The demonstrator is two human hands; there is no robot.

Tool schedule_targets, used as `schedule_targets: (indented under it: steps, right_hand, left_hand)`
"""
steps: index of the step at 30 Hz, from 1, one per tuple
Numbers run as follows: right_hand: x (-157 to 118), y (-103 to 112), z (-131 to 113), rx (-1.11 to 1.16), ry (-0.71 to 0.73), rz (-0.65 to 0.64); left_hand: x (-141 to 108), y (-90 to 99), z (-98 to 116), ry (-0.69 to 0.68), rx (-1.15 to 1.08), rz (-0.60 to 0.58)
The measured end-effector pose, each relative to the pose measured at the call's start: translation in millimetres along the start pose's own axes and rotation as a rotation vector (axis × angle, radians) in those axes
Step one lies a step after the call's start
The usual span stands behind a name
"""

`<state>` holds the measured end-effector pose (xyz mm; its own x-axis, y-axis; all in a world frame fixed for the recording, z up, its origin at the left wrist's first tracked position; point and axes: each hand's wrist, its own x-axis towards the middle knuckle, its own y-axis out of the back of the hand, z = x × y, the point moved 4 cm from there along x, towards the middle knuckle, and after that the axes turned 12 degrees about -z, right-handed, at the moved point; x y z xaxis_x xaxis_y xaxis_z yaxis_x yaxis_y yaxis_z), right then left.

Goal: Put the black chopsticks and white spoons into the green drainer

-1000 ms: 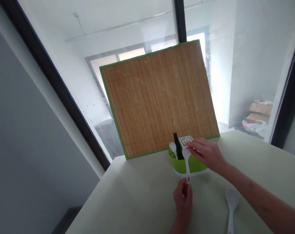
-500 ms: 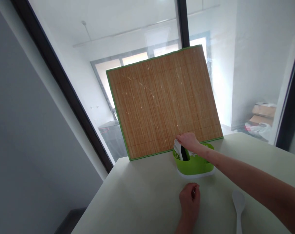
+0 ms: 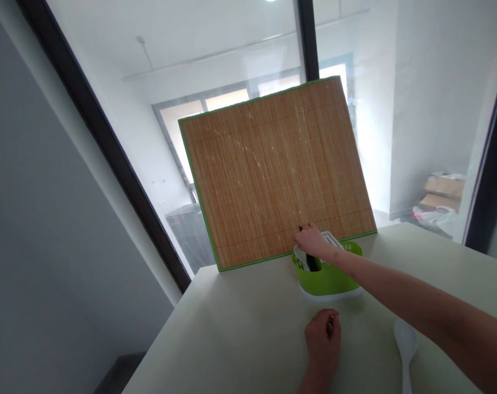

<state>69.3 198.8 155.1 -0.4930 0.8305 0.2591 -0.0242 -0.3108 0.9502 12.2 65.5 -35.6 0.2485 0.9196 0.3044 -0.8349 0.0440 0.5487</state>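
My right hand (image 3: 311,241) reaches over a green caddy with a white base (image 3: 330,282), its fingers closed on a black utensil. The utensil's tip pokes out above my fingers, and a dark part (image 3: 313,263) shows below them inside the caddy; its exact kind is hidden. Beside it in the caddy stands a white spoon-like utensil (image 3: 301,257), and a white piece with slots (image 3: 331,239) rises behind my wrist. My left hand (image 3: 323,336) rests on the table in front of the caddy, fingers curled in a loose fist with nothing visible in them.
A white spoon (image 3: 405,339) lies on the white table (image 3: 232,323) under my right forearm. Behind the caddy, a bamboo mat with green edging (image 3: 273,169) leans against the window. The table's left edge slants off toward a grey wall (image 3: 59,246).
My right hand has dropped slightly over the caddy, and a black tip now shows above its fingers. The slotted white piece has come into view. My left hand has shifted slightly right.
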Motion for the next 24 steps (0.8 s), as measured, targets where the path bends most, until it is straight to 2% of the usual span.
schedule_targets:
  steps: [4,6,8,11,14,17,20,24]
  right_hand:
    - [-20,19,2,0.071,0.042,0.105]
    - [-46,25,8,0.120,0.050,0.157]
    - [-82,21,21,0.164,0.031,0.192]
    - [-152,-13,56,0.374,-0.129,0.252]
    - [-220,-75,93,0.516,-0.370,0.088]
    - [-273,-129,114,0.619,-0.565,-0.064]
    - [-297,-159,113,0.739,-0.658,-0.243]
    - [-288,-158,97,0.773,-0.667,-0.336]
  left_hand:
    - [0,0.4,-2,-0.002,-0.007,0.008]
    - [-1,0.8,-2,-0.003,-0.012,0.015]
    - [-1,0.7,-2,0.004,-0.011,0.017]
    - [0,-0.9,-1,0.015,-0.009,0.003]
    - [0,-3.4,1,0.010,-0.022,-0.011]
    - [1,-4.9,1,0.004,-0.029,-0.015]
    - [1,-4.6,0,0.016,-0.036,-0.019]
    - [1,-2.9,0,0.031,-0.044,-0.028]
